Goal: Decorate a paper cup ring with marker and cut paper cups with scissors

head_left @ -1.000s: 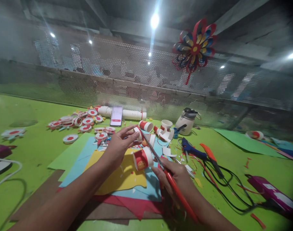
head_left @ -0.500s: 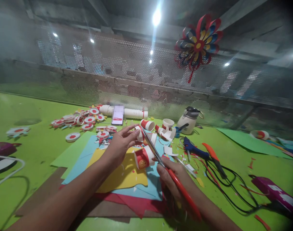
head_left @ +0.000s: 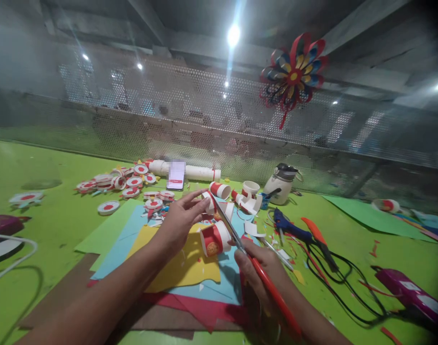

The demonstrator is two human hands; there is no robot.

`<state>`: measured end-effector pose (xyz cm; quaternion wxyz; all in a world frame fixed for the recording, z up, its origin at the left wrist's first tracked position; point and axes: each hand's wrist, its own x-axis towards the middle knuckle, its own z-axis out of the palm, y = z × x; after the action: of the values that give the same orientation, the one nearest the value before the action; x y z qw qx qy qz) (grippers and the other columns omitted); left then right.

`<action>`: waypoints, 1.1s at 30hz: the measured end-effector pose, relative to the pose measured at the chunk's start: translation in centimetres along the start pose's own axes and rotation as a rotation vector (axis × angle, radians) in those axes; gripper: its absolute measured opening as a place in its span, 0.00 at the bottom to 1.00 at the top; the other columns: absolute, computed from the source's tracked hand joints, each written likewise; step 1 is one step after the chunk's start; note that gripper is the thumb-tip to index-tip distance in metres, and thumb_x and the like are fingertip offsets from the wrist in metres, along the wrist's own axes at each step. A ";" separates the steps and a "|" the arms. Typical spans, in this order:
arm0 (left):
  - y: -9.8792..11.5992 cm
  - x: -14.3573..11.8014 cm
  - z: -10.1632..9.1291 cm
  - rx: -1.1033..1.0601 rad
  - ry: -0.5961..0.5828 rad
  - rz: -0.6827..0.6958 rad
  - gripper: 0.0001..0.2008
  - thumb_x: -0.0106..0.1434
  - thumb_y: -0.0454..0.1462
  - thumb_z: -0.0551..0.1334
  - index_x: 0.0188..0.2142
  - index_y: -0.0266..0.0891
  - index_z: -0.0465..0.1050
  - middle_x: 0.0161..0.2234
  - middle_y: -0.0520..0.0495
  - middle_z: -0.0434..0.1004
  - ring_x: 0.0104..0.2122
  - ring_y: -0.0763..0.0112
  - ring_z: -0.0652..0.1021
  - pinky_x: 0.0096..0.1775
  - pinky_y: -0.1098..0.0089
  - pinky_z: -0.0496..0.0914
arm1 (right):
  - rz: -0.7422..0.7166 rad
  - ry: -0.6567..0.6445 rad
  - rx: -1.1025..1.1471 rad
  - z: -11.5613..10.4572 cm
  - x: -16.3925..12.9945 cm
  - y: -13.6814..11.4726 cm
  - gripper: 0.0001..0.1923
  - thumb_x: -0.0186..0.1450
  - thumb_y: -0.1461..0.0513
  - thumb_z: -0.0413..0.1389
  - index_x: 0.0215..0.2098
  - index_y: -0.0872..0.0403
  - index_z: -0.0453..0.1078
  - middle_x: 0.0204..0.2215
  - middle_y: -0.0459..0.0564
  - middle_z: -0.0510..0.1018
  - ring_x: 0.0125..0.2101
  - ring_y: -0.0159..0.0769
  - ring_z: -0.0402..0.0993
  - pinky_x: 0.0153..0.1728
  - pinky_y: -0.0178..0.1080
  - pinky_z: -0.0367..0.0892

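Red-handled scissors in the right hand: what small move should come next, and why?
Probably close the red-handled scissors a little further along the red-and-white paper cup piece. The left hand pinches that piece at its fingers, the blades reach right up beside it, and the right hand grips the handles. Whether the blades already bite the paper is too blurred to tell.

Pinwheel (head_left: 293,76), phone (head_left: 176,175), glue gun (head_left: 290,229).

Two bare forearms, left hand (head_left: 179,221) and right hand (head_left: 258,268) ungloved, no sleeves, rings or watch.
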<state>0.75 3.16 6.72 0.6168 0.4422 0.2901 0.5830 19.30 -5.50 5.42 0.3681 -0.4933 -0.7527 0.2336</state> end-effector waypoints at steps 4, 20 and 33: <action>0.0 0.0 0.0 0.022 0.032 0.017 0.29 0.50 0.40 0.73 0.51 0.34 0.73 0.36 0.42 0.81 0.35 0.63 0.81 0.42 0.61 0.75 | 0.023 -0.004 0.008 -0.1 -0.1 0.1 0.18 0.68 0.50 0.48 0.35 0.54 0.71 0.25 0.45 0.73 0.26 0.33 0.66 0.27 0.33 0.61; -0.2 0.3 -0.1 0.010 0.070 0.023 0.30 0.48 0.39 0.74 0.51 0.34 0.73 0.36 0.44 0.80 0.35 0.63 0.81 0.41 0.62 0.76 | 0.055 -0.045 -0.061 0.0 -0.3 0.2 0.14 0.69 0.53 0.49 0.28 0.52 0.62 0.25 0.43 0.70 0.25 0.32 0.62 0.26 0.33 0.58; -0.2 0.1 0.0 -0.031 0.043 0.004 0.29 0.49 0.39 0.73 0.50 0.33 0.73 0.34 0.42 0.82 0.33 0.64 0.81 0.39 0.64 0.76 | -0.018 0.000 -0.107 0.2 -0.1 0.7 0.13 0.69 0.55 0.50 0.30 0.52 0.65 0.27 0.44 0.72 0.28 0.32 0.67 0.30 0.32 0.60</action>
<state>0.88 3.24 6.54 0.6159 0.4204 0.2933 0.5982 19.57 -5.30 4.80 0.3434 -0.5056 -0.7685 0.1896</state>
